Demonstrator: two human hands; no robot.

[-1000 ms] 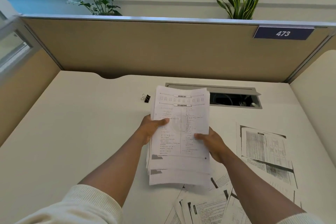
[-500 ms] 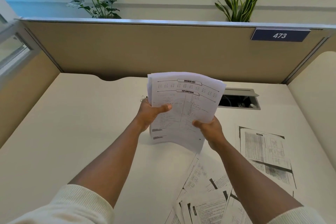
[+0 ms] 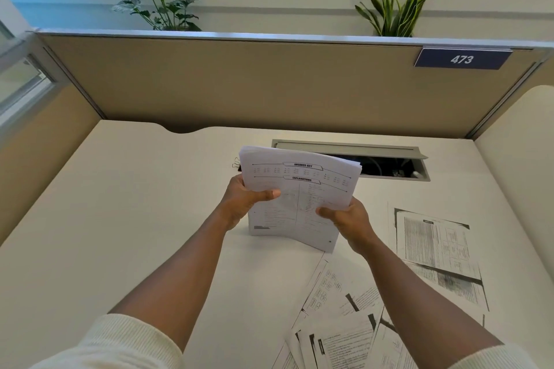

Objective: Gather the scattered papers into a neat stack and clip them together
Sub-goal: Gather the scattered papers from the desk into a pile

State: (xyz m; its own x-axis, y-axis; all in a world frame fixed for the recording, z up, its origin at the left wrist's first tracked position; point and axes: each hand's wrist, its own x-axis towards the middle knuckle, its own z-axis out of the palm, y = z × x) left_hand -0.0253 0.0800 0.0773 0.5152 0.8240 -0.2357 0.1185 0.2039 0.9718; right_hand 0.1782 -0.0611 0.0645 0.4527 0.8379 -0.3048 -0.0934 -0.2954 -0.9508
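Observation:
A bundle of printed sheets stands nearly upright on its lower edge on the white desk, its top page headed "Answer Key". My left hand grips its left side, thumb across the front. My right hand grips the right side the same way. A black binder clip peeks out from behind the bundle's upper left corner. More printed sheets lie loose on the desk: one pile to the right and several overlapping pages at the near right.
An open cable tray is sunk into the desk behind the bundle. Beige partition walls close the desk on three sides, with a "473" plate and two plants above. The desk's left half is bare white surface.
The bundle went from lying flat and fanned in both hands to being lifted upright, then lowered so its bottom edge meets the desk with the sheets squared up.

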